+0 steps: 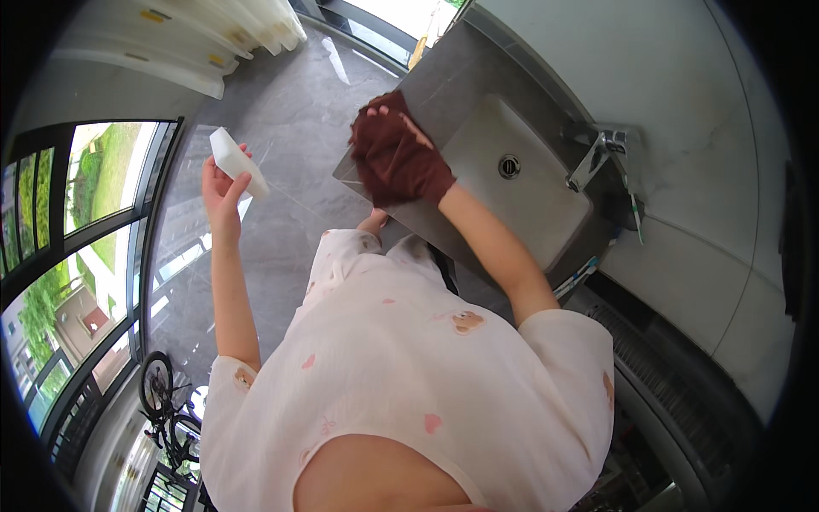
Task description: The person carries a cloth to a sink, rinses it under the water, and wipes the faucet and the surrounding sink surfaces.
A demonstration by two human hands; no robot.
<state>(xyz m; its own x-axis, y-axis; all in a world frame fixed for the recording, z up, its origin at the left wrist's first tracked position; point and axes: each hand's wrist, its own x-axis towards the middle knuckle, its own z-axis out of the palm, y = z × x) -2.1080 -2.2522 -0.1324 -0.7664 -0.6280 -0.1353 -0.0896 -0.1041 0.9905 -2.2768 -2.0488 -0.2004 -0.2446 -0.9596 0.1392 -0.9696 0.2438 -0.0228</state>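
My left hand [221, 192] is raised over the floor at the left. Between its thumb and fingers it holds a white block [237, 160], probably a sponge. A dark red cloth [397, 157] covers most of my right hand [419, 134], with fingertips showing at the cloth's far edge. Hand and cloth are at the near-left corner of a grey countertop [441, 93]; whether they press on it is hard to tell. Right of the cloth is a rectangular basin [512, 211] set in the counter, with a round drain [509, 166].
A chrome faucet [595, 160] stands behind the basin. Toothbrushes [576, 276] lie by the counter's right end. Grey floor tiles [281, 128] spread to the left, bordered by black-framed windows [102, 217] and a pale curtain [185, 38]. A bicycle [167, 409] is at lower left.
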